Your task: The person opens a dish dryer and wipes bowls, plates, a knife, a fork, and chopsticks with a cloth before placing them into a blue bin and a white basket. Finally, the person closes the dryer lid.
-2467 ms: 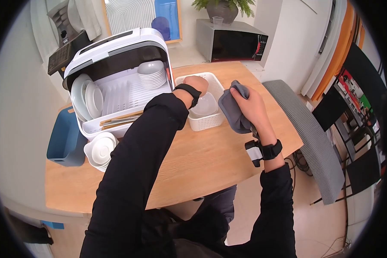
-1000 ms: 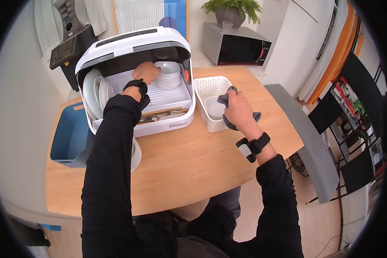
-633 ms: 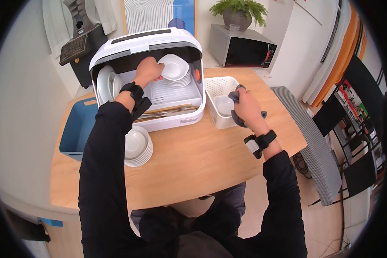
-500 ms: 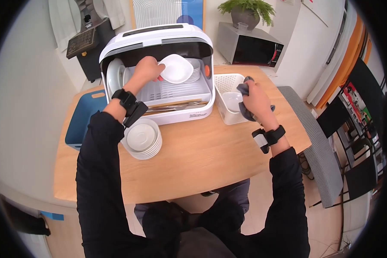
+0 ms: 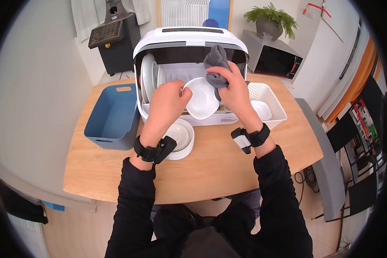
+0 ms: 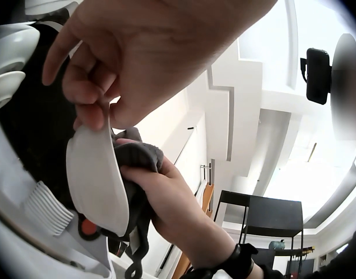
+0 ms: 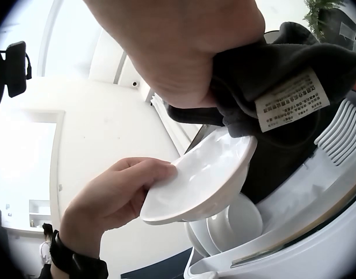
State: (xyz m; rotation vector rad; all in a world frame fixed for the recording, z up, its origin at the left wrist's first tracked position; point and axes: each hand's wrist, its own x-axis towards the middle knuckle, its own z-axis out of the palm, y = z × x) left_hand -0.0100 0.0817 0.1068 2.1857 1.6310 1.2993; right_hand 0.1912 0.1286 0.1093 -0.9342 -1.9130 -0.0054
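My left hand [image 5: 167, 102] pinches the rim of a white squarish bowl [image 5: 202, 98] between thumb and fingers, in front of the open white dish cabinet [image 5: 189, 39]. My right hand [image 5: 233, 88] grips a bunched dark grey cloth [image 5: 216, 60] just right of the bowl. In the right wrist view the cloth [image 7: 282, 75] with its white label meets the far rim of the tilted bowl [image 7: 201, 177]. The left wrist view shows the bowl [image 6: 96, 180] edge-on under my left hand [image 6: 131, 52], the cloth [image 6: 137, 157] behind it.
A stack of white bowls [image 5: 180, 139] stands on the wooden table [image 5: 219, 172] before the cabinet. The blue bin [image 5: 114, 114] is at the left; a white basket [image 5: 268, 96] holding a white bowl [image 5: 260, 110] is at the right. Behind stands a microwave [image 5: 273, 60] with a plant.
My left hand has lifted the bowl off the cabinet's stack and brought it out front. My right hand has moved from the white basket to the bowl with the cloth. The head view has shifted.
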